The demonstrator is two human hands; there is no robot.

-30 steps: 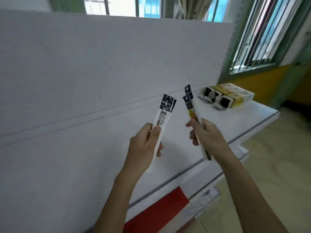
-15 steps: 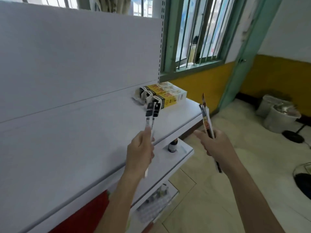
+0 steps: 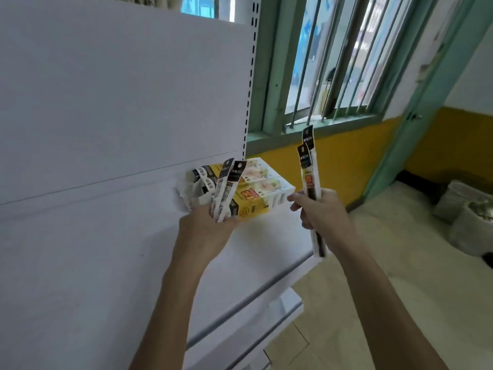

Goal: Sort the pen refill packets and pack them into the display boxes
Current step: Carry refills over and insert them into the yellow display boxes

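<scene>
My left hand grips two slim white refill packets with black tops, tilted up toward the open ends of the display boxes. The yellow and white display boxes lie side by side on the white shelf, their torn open flaps facing left. My right hand holds two more refill packets with black tops and orange labels upright, just right of the boxes, their lower ends sticking out below my fist.
A white shelf back panel rises behind the boxes. Lower shelf tiers step out below. A barred window with a green frame and a yellow wall are at right. Grey sacks sit on the tiled floor.
The view has swung right and closer to the boxes. My left hand has carried its packets up to the open box ends; my right hand stays beside them with its packets.
</scene>
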